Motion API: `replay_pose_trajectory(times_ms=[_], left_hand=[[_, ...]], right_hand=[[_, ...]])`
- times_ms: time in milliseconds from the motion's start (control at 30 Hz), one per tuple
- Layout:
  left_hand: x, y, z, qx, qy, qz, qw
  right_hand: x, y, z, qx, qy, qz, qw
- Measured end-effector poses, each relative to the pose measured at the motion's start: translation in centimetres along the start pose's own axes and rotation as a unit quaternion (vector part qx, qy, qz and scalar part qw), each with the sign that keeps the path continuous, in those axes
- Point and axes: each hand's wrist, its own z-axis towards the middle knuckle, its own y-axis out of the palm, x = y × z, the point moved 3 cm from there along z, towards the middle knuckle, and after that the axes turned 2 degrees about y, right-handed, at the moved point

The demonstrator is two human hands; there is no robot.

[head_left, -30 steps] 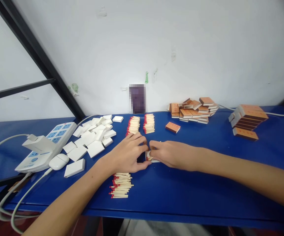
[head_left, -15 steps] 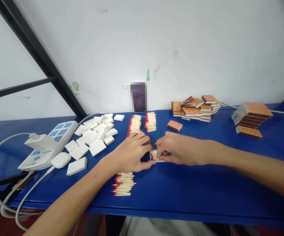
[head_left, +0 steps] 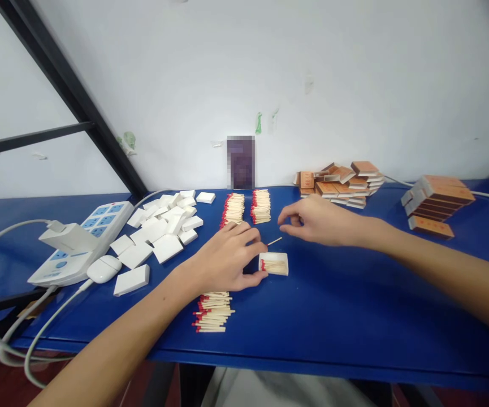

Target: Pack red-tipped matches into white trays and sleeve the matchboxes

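Note:
A small white matchbox tray (head_left: 286, 264) lies on the table with some red-headed matches (head_left: 274, 267) inside. My left hand (head_left: 231, 257) grips the tray's left end between thumb and fingers. Just behind the tray, a single loose match (head_left: 275, 241) rests beside my left fingertips. My right hand (head_left: 312, 220) is raised behind and right of the tray, its thumb and fingers slightly apart with nothing visible between them. Beyond my left hand are two match stacks, a left one (head_left: 233, 209) and a right one (head_left: 261, 207). Another match pile (head_left: 213, 314) lies nearer me, partly under my left hand.
White inner trays (head_left: 155, 229) lie heaped at left, beside a power strip (head_left: 112, 212) with a charger and white earbuds case (head_left: 104, 268). Orange matchbox sleeves (head_left: 341, 181) are piled at back right. Stacked matchboxes (head_left: 439, 198) stand farther right. A pixelated dark rectangle (head_left: 241, 163) is against the wall.
My right hand has come off the tray and moved up and away, uncovering the matches inside and the loose match behind. My left hand stays at the tray's left end.

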Motion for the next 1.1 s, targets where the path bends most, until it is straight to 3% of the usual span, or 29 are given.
replay_pose_trajectory(times_ms=[200, 300, 467, 700, 867, 1100], left_hand=[[-0.3, -0.1, 0.0, 0.015, -0.031, 0.048, 0.998], [-0.6, 0.0, -0.1, 0.011, -0.046, 0.073, 0.996], [-0.9, 0.2, -0.1, 0.009, -0.065, 0.081, 0.995], [-0.6, 0.4, 0.0, 0.016, -0.071, 0.041, 0.996], [-0.6, 0.5, 0.1, 0.018, -0.073, 0.014, 0.997], [-0.4, 0.6, 0.2, 0.017, -0.067, -0.006, 0.998]], right_hand=[[0.9, 2.2, -0.2, -0.121, -0.088, -0.066, 0.987], [1.3, 1.8, -0.4, -0.119, -0.074, -0.113, 0.984], [1.2, -0.9, -0.8, -0.053, -0.045, -0.124, 0.990], [-2.1, 0.5, -1.7, -0.089, -0.153, -0.097, 0.979], [-2.1, 1.1, -1.3, -0.100, -0.141, -0.058, 0.983], [-2.3, 0.4, -1.9, -0.173, -0.139, 0.012, 0.975]])
